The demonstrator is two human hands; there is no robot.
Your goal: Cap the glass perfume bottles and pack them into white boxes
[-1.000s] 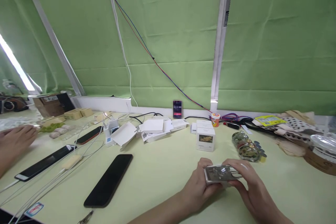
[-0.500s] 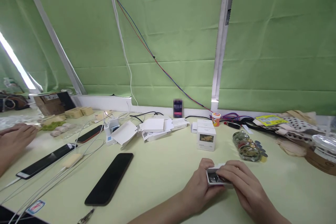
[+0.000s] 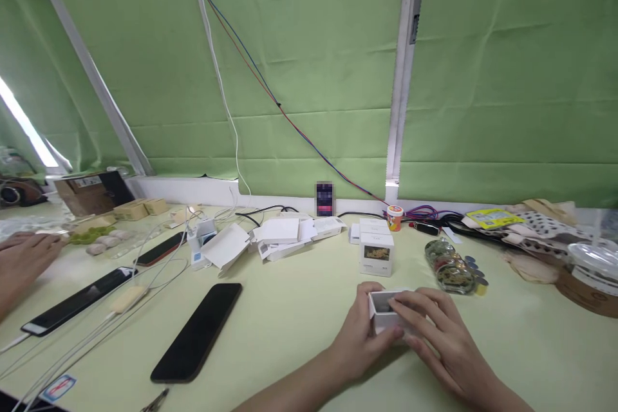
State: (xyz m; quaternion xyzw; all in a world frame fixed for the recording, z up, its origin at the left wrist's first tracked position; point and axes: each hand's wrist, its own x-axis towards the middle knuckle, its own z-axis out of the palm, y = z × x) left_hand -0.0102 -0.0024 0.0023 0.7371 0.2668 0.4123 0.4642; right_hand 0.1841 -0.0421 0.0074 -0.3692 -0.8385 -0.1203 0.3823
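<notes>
My left hand (image 3: 355,338) is closed round a small white box (image 3: 386,323) that is open at the top. Its thumb presses the near side and its fingers lie along the left edge. Over the right part of the box, my right hand (image 3: 441,338) bends its fingers across the rim, with fingertips at the opening. What lies inside is mostly hidden. Just beyond stands a white carton with a picture on its front (image 3: 376,256). To the right lie clear round containers with coloured contents (image 3: 449,267), beside several small discs (image 3: 476,267).
A black phone (image 3: 197,331) lies left of my arms. Flattened white cartons (image 3: 280,235), cables and another phone (image 3: 80,301) spread over the left side. A co-worker's hands (image 3: 26,264) rest at the far left. A lidded tub (image 3: 591,277) stands at the right.
The white box has tipped so that more of its near side shows. The dark, shiny contents seen before are now mostly out of sight. Both hands stay on the box.
</notes>
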